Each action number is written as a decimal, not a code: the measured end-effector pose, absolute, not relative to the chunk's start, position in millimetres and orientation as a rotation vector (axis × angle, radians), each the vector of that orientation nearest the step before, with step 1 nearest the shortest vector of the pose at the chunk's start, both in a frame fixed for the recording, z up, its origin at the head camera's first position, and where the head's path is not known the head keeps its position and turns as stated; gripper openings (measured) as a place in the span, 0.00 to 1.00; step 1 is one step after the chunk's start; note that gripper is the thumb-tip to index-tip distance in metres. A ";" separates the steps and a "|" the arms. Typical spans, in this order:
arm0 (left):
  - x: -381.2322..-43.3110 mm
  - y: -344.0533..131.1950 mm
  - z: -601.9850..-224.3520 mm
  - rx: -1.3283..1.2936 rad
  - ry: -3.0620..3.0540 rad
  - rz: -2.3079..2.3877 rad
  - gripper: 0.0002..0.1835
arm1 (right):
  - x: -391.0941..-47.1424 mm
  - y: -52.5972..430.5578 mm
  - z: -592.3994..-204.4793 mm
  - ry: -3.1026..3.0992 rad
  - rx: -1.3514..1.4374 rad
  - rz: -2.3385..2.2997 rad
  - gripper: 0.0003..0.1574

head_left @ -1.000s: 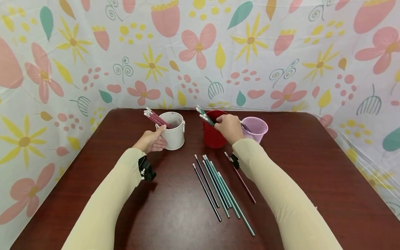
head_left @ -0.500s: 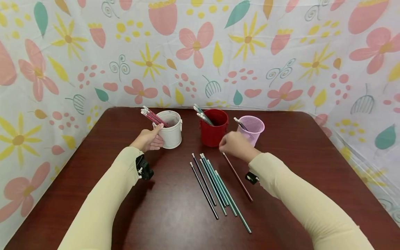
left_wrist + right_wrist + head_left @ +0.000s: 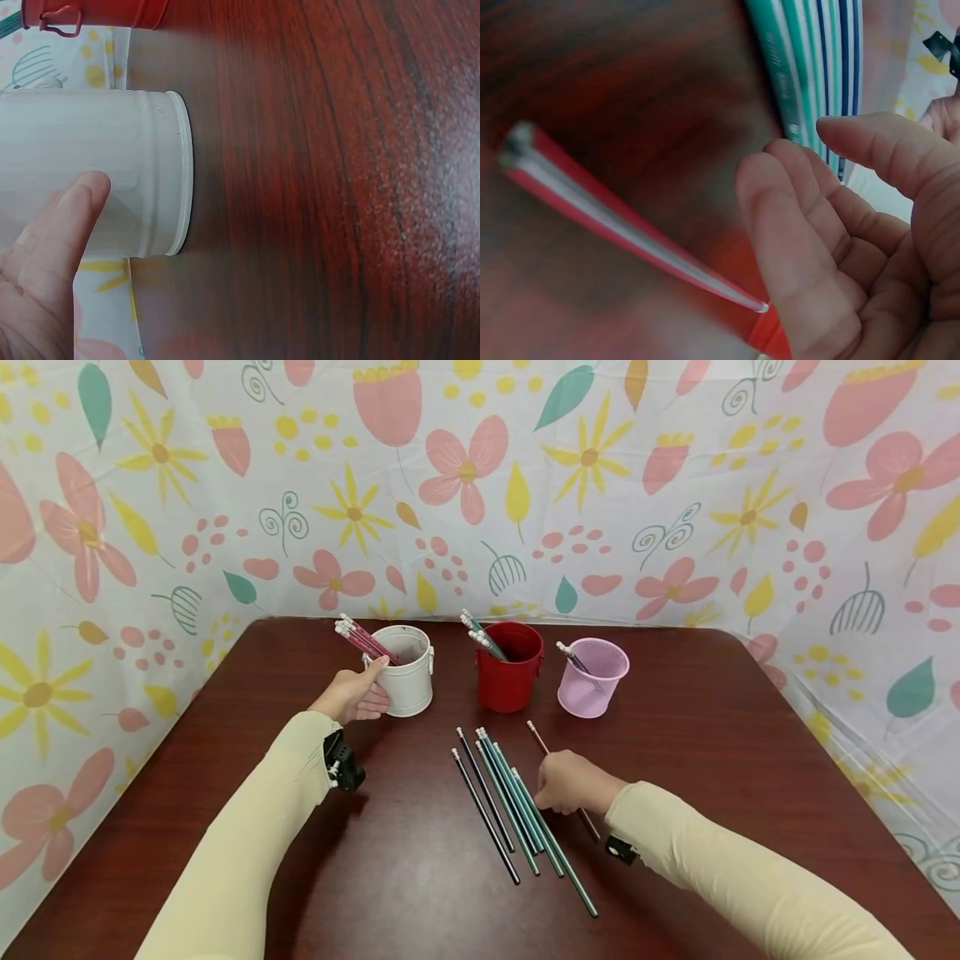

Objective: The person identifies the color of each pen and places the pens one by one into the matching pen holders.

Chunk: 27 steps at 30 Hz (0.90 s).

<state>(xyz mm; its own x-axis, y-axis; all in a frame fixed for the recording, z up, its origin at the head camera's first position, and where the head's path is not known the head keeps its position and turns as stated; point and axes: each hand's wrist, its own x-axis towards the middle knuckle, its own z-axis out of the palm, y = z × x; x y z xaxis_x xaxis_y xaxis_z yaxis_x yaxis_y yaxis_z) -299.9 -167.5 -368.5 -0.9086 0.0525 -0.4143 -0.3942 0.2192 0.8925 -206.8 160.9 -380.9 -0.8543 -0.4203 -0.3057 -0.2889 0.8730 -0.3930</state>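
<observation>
My left hand [image 3: 352, 693] rests against the side of a white bucket [image 3: 408, 689], thumb near the rim. In the left wrist view its fingers [image 3: 64, 225] lie fairly straight along the bucket wall. Pink pencils [image 3: 366, 639] with white erasers lean in that bucket. Over the table, my right hand [image 3: 573, 781] is between a red pencil [image 3: 538, 737] and a bunch of green pencils [image 3: 579, 887]. The right wrist view shows its thumb apart from its loosely bent fingers, with nothing held. Part of the red pencil is hidden beneath this hand in the head view.
A red bucket [image 3: 510, 681] holding green pencils [image 3: 486, 642] stands at the back middle. Right of it is a lilac mesh cup [image 3: 592, 697] with dark pencils [image 3: 573, 657]. Dark blue pencils [image 3: 486, 817] lie left of the green bunch. A patterned cloth [image 3: 465, 543] hangs behind the table.
My right hand has moved from the red bucket's rim down toward the pencils on the table, uncovering the red bucket and the lilac cup. The left hand stays at the white bucket.
</observation>
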 end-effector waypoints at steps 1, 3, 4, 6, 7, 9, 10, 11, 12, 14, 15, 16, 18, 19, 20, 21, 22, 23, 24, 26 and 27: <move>-299.7 -167.9 -368.5 -0.313 2.144 1.731 0.41 | -205.7 161.3 -382.4 2.657 -0.525 -0.472 0.09; -299.4 -168.8 -368.6 -0.312 2.147 1.726 0.42 | -204.1 162.2 -385.0 2.655 -0.524 -0.486 0.09; -299.3 -169.3 -368.6 -0.314 2.147 1.725 0.41 | -203.7 162.6 -386.0 2.652 -0.522 -0.495 0.08; -299.6 -169.7 -369.0 -0.322 2.147 1.724 0.41 | -203.1 163.4 -387.9 2.645 -0.522 -0.510 0.08; -299.6 -170.0 -369.1 -0.322 2.148 1.722 0.41 | -202.9 163.6 -388.6 2.643 -0.522 -0.520 0.08; -299.9 -170.4 -369.5 -0.327 2.144 1.727 0.42 | -202.9 163.7 -389.9 2.642 -0.521 -0.529 0.09; -300.0 -170.4 -369.6 -0.328 2.143 1.727 0.41 | -203.0 163.6 -390.5 2.641 -0.519 -0.530 0.09; -300.1 -170.4 -369.8 -0.330 2.142 1.728 0.42 | -203.0 163.5 -391.1 2.639 -0.515 -0.532 0.10; -300.1 -170.4 -369.8 -0.329 2.141 1.729 0.42 | -203.0 163.2 -391.6 2.638 -0.510 -0.532 0.11; -299.9 -170.1 -369.4 -0.328 2.141 1.731 0.42 | -203.1 162.3 -392.1 2.633 -0.497 -0.533 0.12; -299.6 -169.9 -369.1 -0.325 2.142 1.731 0.42 | -203.1 161.9 -392.4 2.631 -0.487 -0.535 0.13; -299.5 -169.7 -368.7 -0.323 2.142 1.732 0.42 | -203.2 161.6 -392.8 2.628 -0.478 -0.537 0.14; -299.4 -169.4 -368.0 -0.321 2.142 1.735 0.42 | -203.0 161.0 -393.0 2.621 -0.466 -0.543 0.14; -299.4 -169.3 -367.8 -0.320 2.142 1.736 0.42 | -202.9 160.8 -393.2 2.617 -0.462 -0.548 0.14; -299.6 -169.3 -367.8 -0.319 2.141 1.736 0.41 | -202.7 160.7 -393.4 2.616 -0.463 -0.551 0.14; -299.7 -169.2 -367.7 -0.321 2.139 1.739 0.41 | -202.9 160.7 -393.9 2.615 -0.464 -0.552 0.14; -299.8 -169.1 -367.6 -0.323 2.138 1.741 0.41 | -202.7 160.4 -394.0 2.612 -0.462 -0.555 0.15; -299.8 -169.0 -367.4 -0.325 2.137 1.742 0.41 | -202.8 160.1 -394.4 2.610 -0.459 -0.555 0.15; -299.8 -168.9 -367.4 -0.327 2.135 1.744 0.40 | -203.0 159.8 -394.8 2.610 -0.455 -0.554 0.15; -299.9 -168.4 -368.1 -0.333 2.132 1.747 0.40 | -203.4 159.2 -395.8 2.610 -0.448 -0.553 0.15; -299.6 -168.1 -368.2 -0.334 2.128 1.748 0.41 | -203.5 158.9 -396.2 2.609 -0.443 -0.549 0.16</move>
<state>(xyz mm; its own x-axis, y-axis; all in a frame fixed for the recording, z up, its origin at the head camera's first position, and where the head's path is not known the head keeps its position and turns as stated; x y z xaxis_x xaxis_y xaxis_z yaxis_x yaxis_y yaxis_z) -299.6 -168.1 -368.2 -0.9053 0.0478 -0.4220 -0.4047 0.2041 0.8914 -203.5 158.9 -396.2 -0.8539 -0.3881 -0.3468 -0.2153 0.8700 -0.4435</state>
